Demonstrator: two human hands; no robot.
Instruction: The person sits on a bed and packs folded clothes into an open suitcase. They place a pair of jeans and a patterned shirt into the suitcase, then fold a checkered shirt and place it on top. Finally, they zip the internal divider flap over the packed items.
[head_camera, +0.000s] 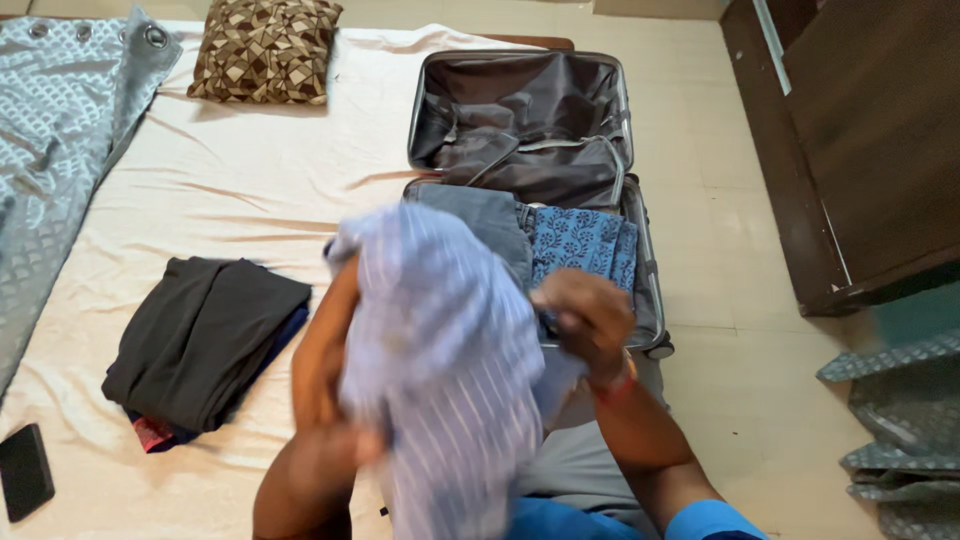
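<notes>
Hands: left (335, 455) and right (590, 320) both gripping striped shirt (440, 360) | above open suitcase (640, 250)

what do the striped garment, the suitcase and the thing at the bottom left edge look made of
Striped garment: thin woven cloth, probably cotton, matte; it drapes and creases softly over both hands. Suitcase: hard shell, likely plastic, with a metal-looking rim; its lining is a dark fabric with a slight sheen. Phone: glossy black glass or plastic.
</notes>
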